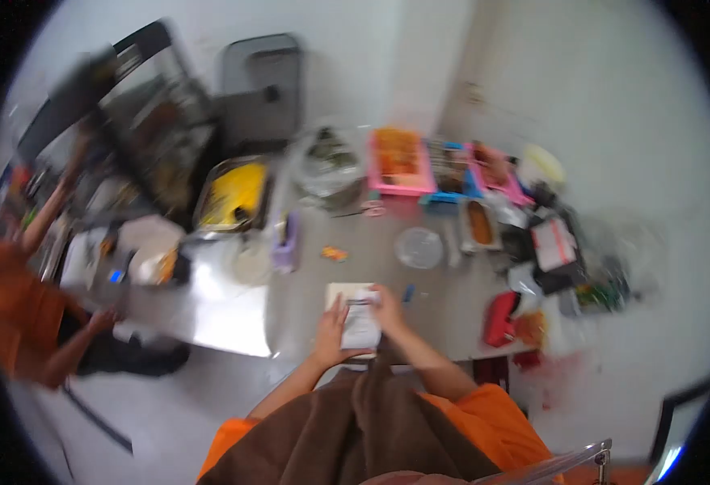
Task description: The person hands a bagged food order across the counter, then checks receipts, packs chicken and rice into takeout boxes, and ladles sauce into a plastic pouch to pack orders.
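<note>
A small white notepad or sheet of paper [361, 327] with faint markings lies on a cream-coloured sheet or pad [340, 288] near the front edge of the table. My left hand [330, 333] rests along its left side, fingers stretched out and the thumb lying across its lower end. Curled at the upper right edge of the paper, my right hand [386, 310] appears to grip it; blur hides the fingertips. A dark band crosses the paper's upper part, too blurred to identify. Just right of my right hand lies a small blue object [408, 293].
Behind are orange pieces [334, 254], a round clear lid [419, 247], a purple container [285, 246] and a pink basket [402, 186]. A tray of yellow food [236, 194] stands back left. A red item [500, 319] is right. A person in orange [19, 311] works at left.
</note>
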`<state>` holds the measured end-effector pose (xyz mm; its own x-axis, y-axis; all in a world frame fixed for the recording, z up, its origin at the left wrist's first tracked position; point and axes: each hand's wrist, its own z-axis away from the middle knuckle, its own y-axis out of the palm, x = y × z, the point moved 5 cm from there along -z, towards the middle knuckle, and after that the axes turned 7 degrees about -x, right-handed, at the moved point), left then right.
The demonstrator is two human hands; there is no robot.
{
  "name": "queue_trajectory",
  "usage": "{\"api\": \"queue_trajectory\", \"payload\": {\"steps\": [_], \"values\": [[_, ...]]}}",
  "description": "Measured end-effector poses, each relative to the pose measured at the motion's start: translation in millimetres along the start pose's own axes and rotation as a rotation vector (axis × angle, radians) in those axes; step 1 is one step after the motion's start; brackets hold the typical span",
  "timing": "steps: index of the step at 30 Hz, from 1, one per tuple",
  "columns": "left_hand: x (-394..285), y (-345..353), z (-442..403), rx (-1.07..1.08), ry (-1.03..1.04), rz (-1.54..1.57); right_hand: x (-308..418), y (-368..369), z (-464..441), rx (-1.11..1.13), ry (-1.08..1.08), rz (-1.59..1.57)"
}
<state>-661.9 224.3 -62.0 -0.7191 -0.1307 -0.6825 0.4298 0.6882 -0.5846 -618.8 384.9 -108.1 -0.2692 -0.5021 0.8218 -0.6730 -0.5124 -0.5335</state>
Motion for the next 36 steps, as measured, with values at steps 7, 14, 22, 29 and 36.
{"api": "queue_trajectory", "payload": {"steps": [7,14,22,29,36], "values": [[2,3,1,0.322,0.056,-0.289,16,-85,27,-0.478,-0.037,0.131],[1,3,0,0.391,0.087,-0.276,-144,-279,116,-1.012,0.617,0.433],[1,8,-1,0.315,0.052,-0.294,-158,-296,109,-0.748,0.728,-0.809],[-2,11,-3,0.321,0.056,-0.305,-207,-268,158,-1.060,0.537,-0.291],[-1,12,-2,0.311,0.063,-0.288,-176,-300,112,-0.935,0.419,0.013]]}}
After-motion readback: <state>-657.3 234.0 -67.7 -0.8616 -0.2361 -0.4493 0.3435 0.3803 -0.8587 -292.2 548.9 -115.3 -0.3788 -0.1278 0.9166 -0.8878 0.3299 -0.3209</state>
